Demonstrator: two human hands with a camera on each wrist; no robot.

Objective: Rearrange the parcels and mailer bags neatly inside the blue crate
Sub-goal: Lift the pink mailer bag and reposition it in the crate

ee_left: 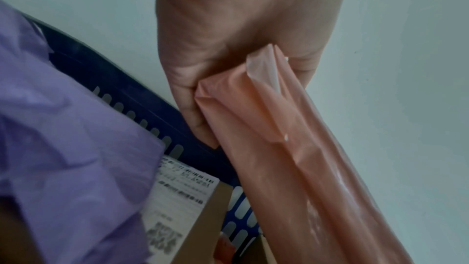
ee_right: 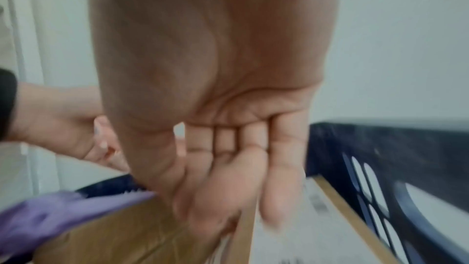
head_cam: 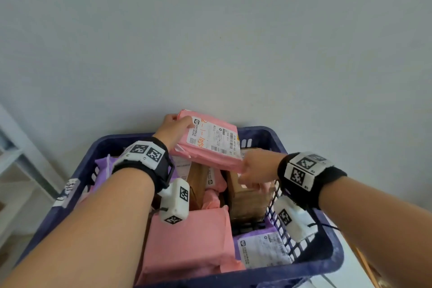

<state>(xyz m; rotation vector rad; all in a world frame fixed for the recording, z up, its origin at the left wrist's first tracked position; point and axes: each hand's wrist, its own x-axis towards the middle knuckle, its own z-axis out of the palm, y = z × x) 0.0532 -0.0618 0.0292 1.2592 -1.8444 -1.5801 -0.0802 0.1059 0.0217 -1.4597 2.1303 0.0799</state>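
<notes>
A pink mailer bag [head_cam: 210,140] with a white shipping label is held tilted above the far side of the blue crate [head_cam: 257,132]. My left hand [head_cam: 180,123] grips its far left end; the left wrist view shows fingers and thumb of that hand [ee_left: 223,71] closed on the crumpled pink plastic [ee_left: 291,168]. My right hand [head_cam: 250,168] pinches the bag's near right corner, over a brown cardboard box [head_cam: 247,199]. In the blurred right wrist view the fingers [ee_right: 228,178] are curled above that box [ee_right: 127,234].
Inside the crate lie a large pink mailer [head_cam: 187,241] at the front, a purple mailer [head_cam: 102,166] at the left, a labelled purple one [head_cam: 261,250] at the front right, and more boxes in the middle. White shelving [head_cam: 14,147] stands to the left.
</notes>
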